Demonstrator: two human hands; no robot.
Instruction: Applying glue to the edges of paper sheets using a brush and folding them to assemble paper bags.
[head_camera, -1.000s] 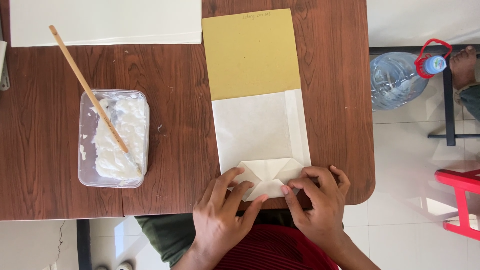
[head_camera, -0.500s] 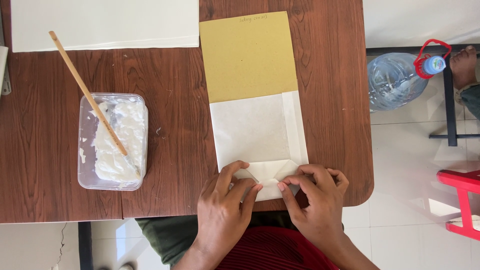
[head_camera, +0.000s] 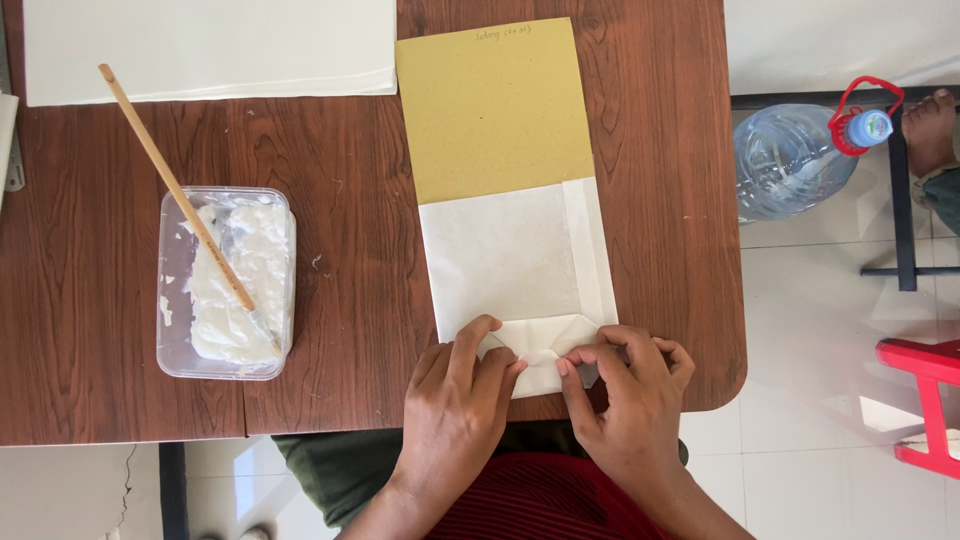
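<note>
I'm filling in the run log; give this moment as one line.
left hand: pressing white paper fold | right hand: same fold | paste tub: apart, left

Left hand (head_camera: 455, 400) and right hand (head_camera: 625, 400) lie side by side, fingers pressing down.
</note>
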